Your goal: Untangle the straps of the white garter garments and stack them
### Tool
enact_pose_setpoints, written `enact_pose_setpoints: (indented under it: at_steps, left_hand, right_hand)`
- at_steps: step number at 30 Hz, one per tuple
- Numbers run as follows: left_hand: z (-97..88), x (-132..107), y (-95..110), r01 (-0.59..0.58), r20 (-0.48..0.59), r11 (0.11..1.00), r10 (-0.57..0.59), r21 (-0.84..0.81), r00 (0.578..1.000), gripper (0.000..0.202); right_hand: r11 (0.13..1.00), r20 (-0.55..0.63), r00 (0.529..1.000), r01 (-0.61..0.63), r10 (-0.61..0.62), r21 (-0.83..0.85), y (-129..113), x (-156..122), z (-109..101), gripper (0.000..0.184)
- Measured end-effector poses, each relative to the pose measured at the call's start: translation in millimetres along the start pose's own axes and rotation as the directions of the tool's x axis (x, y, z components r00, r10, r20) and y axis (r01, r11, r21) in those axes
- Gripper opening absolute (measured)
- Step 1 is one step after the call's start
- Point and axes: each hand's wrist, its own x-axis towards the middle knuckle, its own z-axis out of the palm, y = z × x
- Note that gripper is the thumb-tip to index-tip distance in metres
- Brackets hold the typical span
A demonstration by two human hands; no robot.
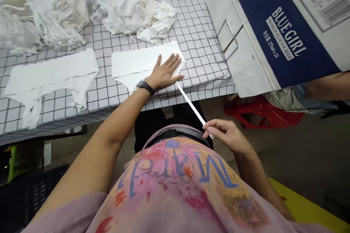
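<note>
Across the upper frame I see the counter (197, 36) in black-gridded white cloth. At centre lies a flat white fabric piece (136, 66); my left hand (165, 72) presses on it, open and flat. A narrow white strip (191, 105) runs taut down-right to my right hand (226, 134), pinched shut on its end.

A second flat white cloth piece (51, 74) lies at nine o'clock on the checked tablecloth (197, 25); crumpled white fabric heaps (136, 7) at eleven; a cardboard box (279, 25) (printed BLUE GIRL) at two, above a red stool (262, 116).
</note>
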Motion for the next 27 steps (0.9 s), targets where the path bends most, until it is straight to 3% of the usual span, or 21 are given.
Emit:
enact_pose_setpoints:
  at_steps: [5, 8, 11, 14, 17, 20, 24, 27]
  left_hand:
    - [-4.5, -1, 8, 0.015, -0.05, 1.0, -0.015, 0.01, 0.999, 0.087]
    - [-12.1, -9, 25, 0.013, -0.211, 1.0, -0.018, -0.028, 0.977, 0.071]
    - [-24.5, -30, 54, -0.07, -0.336, 0.976, -0.002, -0.204, 0.942, 0.044]
    - [-37.5, -60, 88, -0.173, -0.304, 0.803, -0.01, -0.571, 0.953, 0.03]
    - [-43.5, -81, 115, -0.033, -0.09, 0.543, -0.079, -0.839, 0.993, 0.026]
    - [-40.4, -87, 124, 0.038, -0.032, 0.412, -0.161, -0.91, 0.986, 0.024]
    - [-32.6, -85, 120, -0.008, -0.152, 0.429, -0.301, -0.903, 0.941, 0.021]
    - [-31.8, -84, 115, -0.081, -0.303, 0.541, -0.335, -0.837, 0.892, 0.017]
  right_hand:
    - [0.941, 0.063, 0.998, -0.008, -0.014, 0.338, -3, 8, -6, 0.03]
    - [0.934, 0.04, 0.997, 0.043, -0.062, 0.355, -5, 19, -4, 0.026]
    - [0.945, -0.023, 0.996, 0.09, -0.087, 0.313, -9, 35, 1, 0.021]
    - [0.955, -0.105, 0.991, 0.109, -0.083, 0.275, -14, 54, 8, 0.023]
    - [0.966, -0.144, 0.987, 0.107, -0.074, 0.237, -19, 73, 15, 0.026]
    - [0.979, -0.172, 0.976, 0.16, -0.137, 0.127, -24, 86, 22, 0.027]
    - [0.968, -0.19, 0.95, 0.231, -0.246, -0.1, -33, 96, 29, 0.022]
    - [0.947, -0.218, 0.929, 0.261, -0.3, -0.189, -42, 102, 34, 0.021]
